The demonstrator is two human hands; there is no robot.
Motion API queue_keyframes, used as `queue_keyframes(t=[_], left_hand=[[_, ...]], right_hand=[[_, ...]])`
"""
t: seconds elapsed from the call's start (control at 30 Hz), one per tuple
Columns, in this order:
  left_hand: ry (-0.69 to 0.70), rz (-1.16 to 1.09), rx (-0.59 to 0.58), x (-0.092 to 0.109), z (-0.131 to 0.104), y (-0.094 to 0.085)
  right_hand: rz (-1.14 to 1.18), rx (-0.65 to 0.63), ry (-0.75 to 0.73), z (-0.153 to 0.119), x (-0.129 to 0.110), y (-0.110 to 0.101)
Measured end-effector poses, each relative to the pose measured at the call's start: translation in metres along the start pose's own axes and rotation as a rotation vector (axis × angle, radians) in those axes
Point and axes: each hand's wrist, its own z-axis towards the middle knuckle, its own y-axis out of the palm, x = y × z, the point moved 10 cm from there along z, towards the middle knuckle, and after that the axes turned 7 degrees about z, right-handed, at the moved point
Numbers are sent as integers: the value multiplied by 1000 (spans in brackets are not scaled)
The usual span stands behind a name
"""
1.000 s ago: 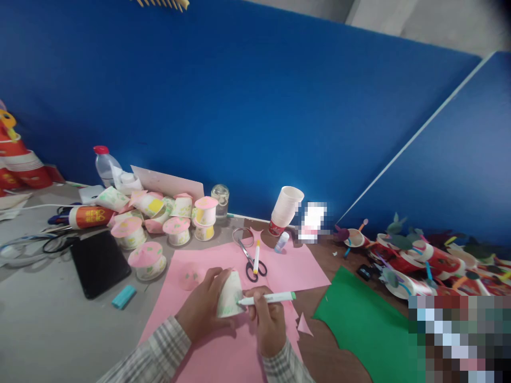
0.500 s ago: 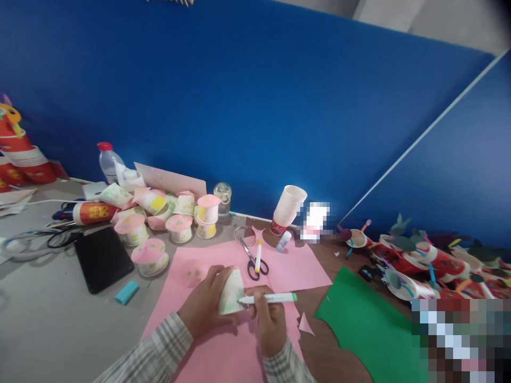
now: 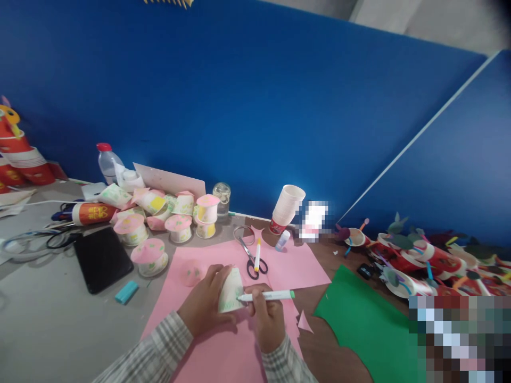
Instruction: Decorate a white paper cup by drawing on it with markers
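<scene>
Left hand (image 3: 207, 295) is clamping the white cup (image 3: 231, 290) over pink paper (image 3: 235, 351) at 6 o'clock, right hand (image 3: 267, 319) is pinching the green-ended marker (image 3: 276, 295), tip at cup's side; neat marking is probably needing steady bracing, light strokes.

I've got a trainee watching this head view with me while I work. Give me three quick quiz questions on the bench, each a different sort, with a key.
1. Multiple choice: what does the right hand hold? A) a water bottle B) a green-ended marker C) a black tablet

2. True or false: the scissors lie on the green paper.

3. Fill in the blank: the left hand holds a white paper ____ with green marks on it.

Key:
1. B
2. False; they lie mostly on pink paper.
3. cup
</scene>
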Motion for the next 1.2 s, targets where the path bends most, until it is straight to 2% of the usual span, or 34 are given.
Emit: queue_keyframes(t=[0.4, 0.7, 1.2], left_hand=[[13, 32, -7, 1, 0, 1], [4, 4, 2, 0, 0, 1], [12, 15, 11, 3, 1, -1]], right_hand=[[-8, -42, 1, 2, 13, -5], [32, -14, 11, 0, 7, -2], [-71, -36, -34, 0, -5, 3]])
